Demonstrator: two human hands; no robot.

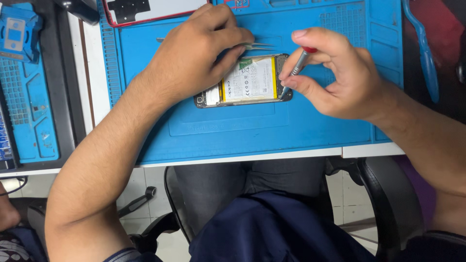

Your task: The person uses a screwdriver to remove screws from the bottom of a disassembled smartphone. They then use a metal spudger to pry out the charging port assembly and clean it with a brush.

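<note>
An opened phone [245, 82] lies flat on the blue work mat [252, 126], its white and yellow battery facing up. My left hand [194, 53] rests over the phone's left half and grips thin metal tweezers [259, 46] that point right above the phone's top edge. My right hand [335, 73] pinches a small screwdriver [301, 60] with a red cap, its tip down at the phone's right end.
A red-rimmed phone back cover [145, 12] lies at the mat's far edge. A blue plastic pry tool [422, 43] sits at the right. A second blue mat and a fixture [19, 34] are on the left. The desk edge and chair are below.
</note>
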